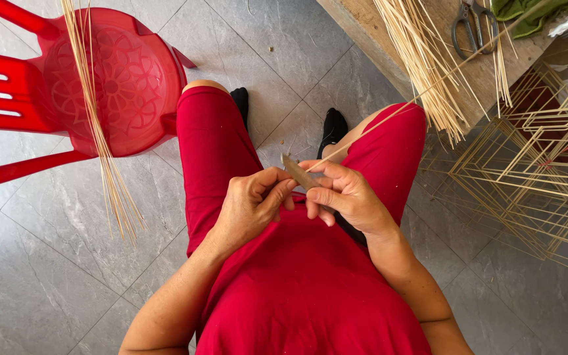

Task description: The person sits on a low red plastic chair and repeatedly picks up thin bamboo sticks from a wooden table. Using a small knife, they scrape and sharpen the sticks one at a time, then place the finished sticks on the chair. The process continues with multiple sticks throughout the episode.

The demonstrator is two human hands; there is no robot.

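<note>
I sit in red clothes, both hands together above my lap. My right hand (pixel 344 195) grips a small knife whose blade (pixel 299 173) points up and to the left. My left hand (pixel 252 202) pinches the near end of a long thin bamboo stick (pixel 415 100), thumb close to the blade. The stick runs from the blade up to the right, across my right knee toward the wooden bench. The blade's edge rests against the stick's end.
A red plastic chair (pixel 110 79) stands at the left with a bundle of thin sticks (pixel 103 141) lying over it. A wooden bench (pixel 474 72) at top right carries more sticks (pixel 422 62), scissors (pixel 473 26) and a green cloth (pixel 527 13). Stick-built frames (pixel 534 164) stand at the right.
</note>
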